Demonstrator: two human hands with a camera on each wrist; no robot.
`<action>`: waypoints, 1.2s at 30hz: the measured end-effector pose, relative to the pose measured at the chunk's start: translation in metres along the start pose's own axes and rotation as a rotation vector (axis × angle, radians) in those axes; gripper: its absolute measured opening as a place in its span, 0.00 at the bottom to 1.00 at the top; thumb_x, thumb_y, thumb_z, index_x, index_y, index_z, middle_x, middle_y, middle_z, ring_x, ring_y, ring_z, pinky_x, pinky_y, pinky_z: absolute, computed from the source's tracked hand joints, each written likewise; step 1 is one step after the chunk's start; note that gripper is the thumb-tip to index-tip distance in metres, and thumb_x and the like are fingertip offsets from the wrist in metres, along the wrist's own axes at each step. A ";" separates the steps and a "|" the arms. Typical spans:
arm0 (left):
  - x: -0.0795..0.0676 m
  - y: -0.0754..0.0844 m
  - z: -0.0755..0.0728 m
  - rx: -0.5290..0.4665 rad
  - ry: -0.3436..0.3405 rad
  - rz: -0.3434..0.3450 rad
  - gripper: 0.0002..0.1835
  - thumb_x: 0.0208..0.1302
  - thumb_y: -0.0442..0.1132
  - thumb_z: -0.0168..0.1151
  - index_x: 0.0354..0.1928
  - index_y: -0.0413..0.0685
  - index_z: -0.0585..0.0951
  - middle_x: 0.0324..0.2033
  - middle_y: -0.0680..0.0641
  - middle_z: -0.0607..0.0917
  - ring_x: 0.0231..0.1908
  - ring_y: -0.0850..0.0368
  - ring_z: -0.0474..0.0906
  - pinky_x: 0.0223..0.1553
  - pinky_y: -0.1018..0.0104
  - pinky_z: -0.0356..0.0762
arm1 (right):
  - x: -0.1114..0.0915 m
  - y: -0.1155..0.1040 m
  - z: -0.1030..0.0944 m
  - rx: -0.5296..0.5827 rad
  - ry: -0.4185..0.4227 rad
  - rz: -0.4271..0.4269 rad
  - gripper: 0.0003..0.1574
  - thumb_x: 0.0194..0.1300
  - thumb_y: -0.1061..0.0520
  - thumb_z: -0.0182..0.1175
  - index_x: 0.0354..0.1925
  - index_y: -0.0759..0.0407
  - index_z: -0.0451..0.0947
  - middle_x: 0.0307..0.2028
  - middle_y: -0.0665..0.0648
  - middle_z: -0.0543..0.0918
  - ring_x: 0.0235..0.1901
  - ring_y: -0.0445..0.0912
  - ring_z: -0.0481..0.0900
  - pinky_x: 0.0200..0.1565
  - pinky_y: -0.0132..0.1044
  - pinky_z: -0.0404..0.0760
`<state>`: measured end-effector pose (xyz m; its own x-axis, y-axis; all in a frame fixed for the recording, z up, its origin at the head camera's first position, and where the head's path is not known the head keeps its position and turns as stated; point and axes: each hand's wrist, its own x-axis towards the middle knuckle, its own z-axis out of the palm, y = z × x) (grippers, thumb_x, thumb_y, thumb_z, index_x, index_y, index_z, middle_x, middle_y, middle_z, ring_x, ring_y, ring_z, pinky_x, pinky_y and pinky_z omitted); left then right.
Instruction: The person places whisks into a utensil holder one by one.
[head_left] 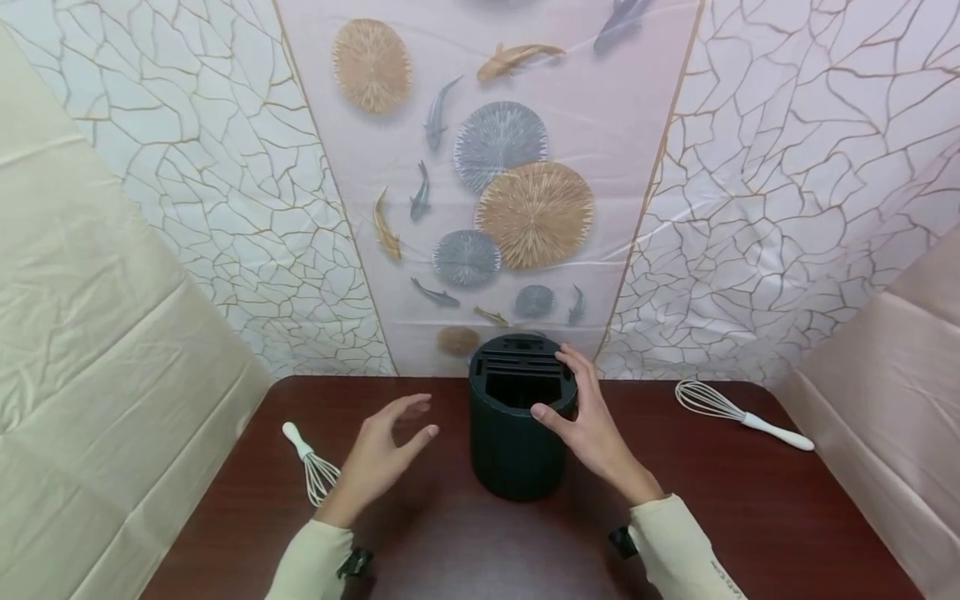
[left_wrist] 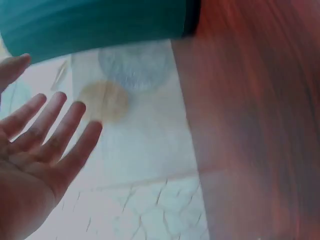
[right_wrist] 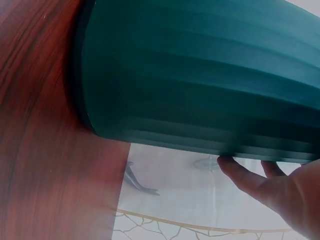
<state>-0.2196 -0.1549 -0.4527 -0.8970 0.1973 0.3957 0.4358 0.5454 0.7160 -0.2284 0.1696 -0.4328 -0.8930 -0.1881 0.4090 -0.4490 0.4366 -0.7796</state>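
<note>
The relaxed left hand (head_left: pixel 377 458) partly hides the left whisk (head_left: pixel 303 448); the unclenched right hand (head_left: pixel 596 427) touches the container (head_left: pixel 517 454), left of the right whisk (head_left: pixel 742 415).

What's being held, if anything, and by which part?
The left hand holds nothing. The right hand is at the slotted utensil holder, near its rim; any grip is unclear.

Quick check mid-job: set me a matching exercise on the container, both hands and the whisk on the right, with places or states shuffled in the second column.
Column one:
1. Container
2. Left hand
3. Right hand
4. Right whisk

Column two:
A. Lying down, white-handled
B. At the container's rim
C. Upright, dark green
D. Left of the container, not touching it

Pairs: 1-C, 2-D, 3-B, 4-A
</note>
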 end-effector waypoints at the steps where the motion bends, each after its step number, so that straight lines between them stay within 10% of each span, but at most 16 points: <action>1: -0.002 -0.002 -0.006 0.008 0.014 0.017 0.22 0.64 0.42 0.70 0.60 0.58 0.79 0.49 0.56 0.84 0.50 0.60 0.81 0.50 0.59 0.81 | 0.000 0.000 0.000 0.007 -0.003 0.001 0.52 0.65 0.45 0.66 0.77 0.41 0.49 0.77 0.44 0.44 0.76 0.50 0.44 0.65 0.70 0.53; 17: -0.049 -0.075 -0.087 0.364 0.083 0.079 0.17 0.64 0.24 0.62 0.51 0.47 0.84 0.46 0.50 0.87 0.46 0.55 0.82 0.41 0.58 0.79 | 0.000 0.002 0.000 0.029 -0.008 -0.010 0.51 0.66 0.47 0.66 0.77 0.40 0.49 0.78 0.45 0.44 0.76 0.48 0.42 0.66 0.70 0.52; 25: -0.059 -0.107 -0.097 0.514 -0.088 0.141 0.24 0.63 0.17 0.51 0.57 0.43 0.80 0.54 0.43 0.83 0.54 0.44 0.80 0.52 0.45 0.77 | -0.001 0.007 -0.001 0.039 -0.003 -0.011 0.50 0.66 0.48 0.66 0.76 0.39 0.50 0.77 0.43 0.45 0.76 0.48 0.43 0.65 0.70 0.52; 36: -0.068 -0.119 -0.092 0.701 -0.220 0.322 0.32 0.48 0.17 0.61 0.54 0.52 0.83 0.54 0.47 0.84 0.55 0.42 0.79 0.48 0.40 0.76 | 0.000 0.003 -0.003 0.042 -0.006 -0.014 0.51 0.65 0.47 0.67 0.77 0.43 0.50 0.77 0.45 0.46 0.76 0.48 0.43 0.65 0.71 0.53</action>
<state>-0.2035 -0.3082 -0.5113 -0.7612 0.5481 0.3467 0.5929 0.8047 0.0296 -0.2295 0.1737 -0.4335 -0.8868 -0.1990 0.4170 -0.4620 0.3962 -0.7934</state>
